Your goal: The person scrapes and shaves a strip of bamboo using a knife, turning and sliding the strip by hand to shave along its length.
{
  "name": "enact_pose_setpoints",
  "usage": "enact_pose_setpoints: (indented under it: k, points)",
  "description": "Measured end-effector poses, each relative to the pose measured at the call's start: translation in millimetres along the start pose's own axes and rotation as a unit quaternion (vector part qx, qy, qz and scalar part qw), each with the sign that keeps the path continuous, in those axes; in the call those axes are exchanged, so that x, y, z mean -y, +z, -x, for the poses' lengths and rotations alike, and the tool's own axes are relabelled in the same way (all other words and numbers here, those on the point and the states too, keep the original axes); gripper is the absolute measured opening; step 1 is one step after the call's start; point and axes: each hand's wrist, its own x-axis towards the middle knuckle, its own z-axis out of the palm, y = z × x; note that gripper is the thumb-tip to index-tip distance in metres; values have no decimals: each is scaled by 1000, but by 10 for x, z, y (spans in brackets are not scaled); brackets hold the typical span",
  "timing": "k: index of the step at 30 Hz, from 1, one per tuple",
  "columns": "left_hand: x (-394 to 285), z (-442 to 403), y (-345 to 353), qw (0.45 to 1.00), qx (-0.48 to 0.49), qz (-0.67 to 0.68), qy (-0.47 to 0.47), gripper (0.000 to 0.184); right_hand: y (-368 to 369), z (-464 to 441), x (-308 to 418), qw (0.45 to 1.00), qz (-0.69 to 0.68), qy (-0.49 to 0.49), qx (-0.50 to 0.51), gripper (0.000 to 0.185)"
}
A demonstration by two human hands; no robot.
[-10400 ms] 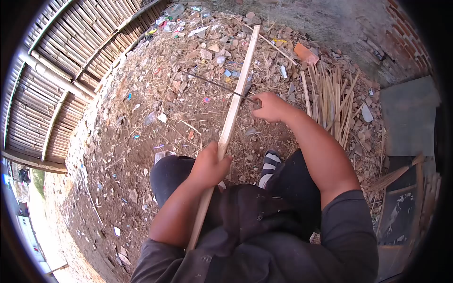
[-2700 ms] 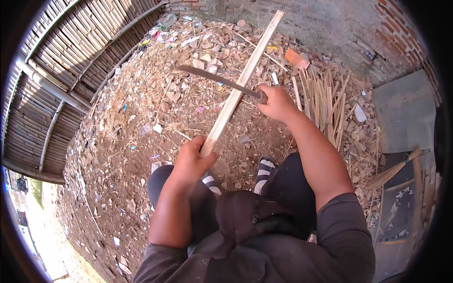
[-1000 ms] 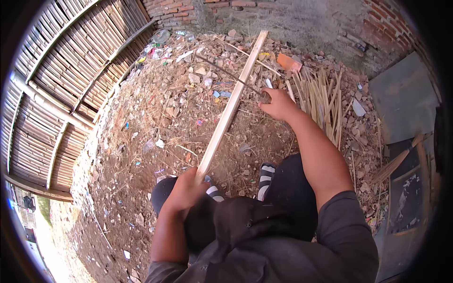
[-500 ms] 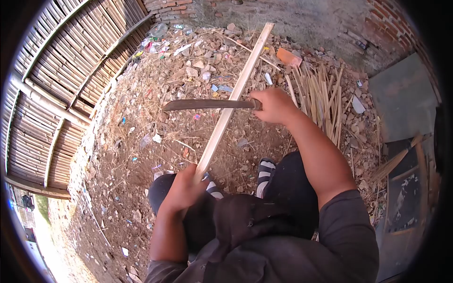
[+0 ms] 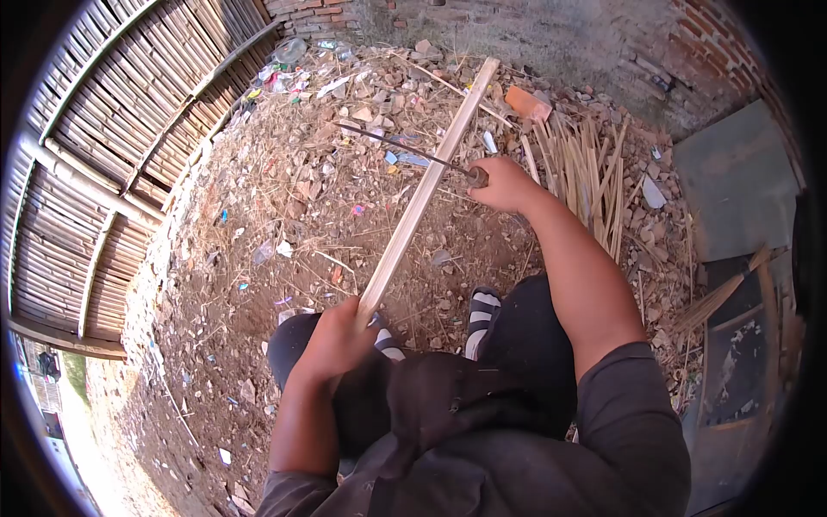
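My left hand [image 5: 336,339] is closed around the near end of a long, pale bamboo strip [image 5: 412,214], which slants up and away to the right. My right hand [image 5: 502,183] grips the short handle of a machete [image 5: 392,141]. Its dark blade appears almost edge-on and crosses the strip in its upper half, the tip pointing left. Whether the edge touches the strip I cannot tell. The fingertips of both hands are partly hidden by their grips.
A heap of split bamboo sticks [image 5: 588,177] lies on the right beside an orange brick [image 5: 527,103]. Rubble and litter cover the ground [image 5: 284,215]. A bamboo wall [image 5: 103,129] stands left, a brick wall [image 5: 551,34] behind, and grey panels [image 5: 732,181] on the right.
The machete has turned from showing its flat side to nearly edge-on, with its tip swung farther away. The strip's far end has dropped slightly; my left hand keeps its hold.
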Motion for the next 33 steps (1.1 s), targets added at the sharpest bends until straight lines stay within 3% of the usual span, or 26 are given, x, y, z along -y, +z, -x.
enact_pose_setpoints:
  k: [3, 4, 7, 8, 11, 12, 15, 18, 19, 22, 25, 26, 29, 30, 33]
  points:
    - [-5, 9, 2, 999, 0, 38, -16, 28, -12, 72, 262, 996, 54, -42, -50, 30]
    - [-8, 7, -4, 998, 0, 58, -21, 28, -54, 88, 345, 997, 67, -30, 22, 30]
    - [78, 20, 40, 998, -9, 48, 33, 27, -95, 114, 352, 989, 114, -86, 27, 29]
    - [85, 59, 52, 998, -3, 48, 27, 27, -60, 57, 276, 998, 57, -17, 16, 28]
    - [89, 1, 26, 998, 5, 62, 20, 26, 2, -6, 126, 999, 29, 18, -28, 28]
    - [122, -1, 30, 997, 10, 77, 7, 26, -9, 21, 182, 998, 29, -5, -62, 30]
    - [121, 16, 51, 994, 9, 110, 5, 27, -154, 177, 463, 996, 81, -39, 10, 30]
    - [84, 47, 37, 998, 17, 55, 15, 27, -19, -15, 7, 999, -6, -1, -32, 28]
    - [60, 9, 2, 999, 19, 19, 24, 28, -57, -16, 94, 999, 10, -2, -41, 28]
    - [48, 23, 4, 995, 14, 102, -10, 28, -118, 48, 366, 998, 35, -17, -55, 26]
    - [72, 25, 22, 995, 5, 96, 19, 26, -153, 146, 491, 987, 135, -91, -3, 23]
    - [93, 31, 44, 997, -1, 67, 28, 26, -156, 90, 382, 987, 145, -69, 6, 20]
    - [117, 4, 42, 999, -12, 11, 38, 25, 44, -27, -2, 994, 2, -30, -103, 18]
    - [104, 0, 39, 999, -11, 17, 25, 25, -20, -45, 78, 998, 35, 12, -53, 20]
    - [94, 11, 27, 998, 1, 69, 7, 25, -138, 84, 396, 997, 23, -27, -64, 20]
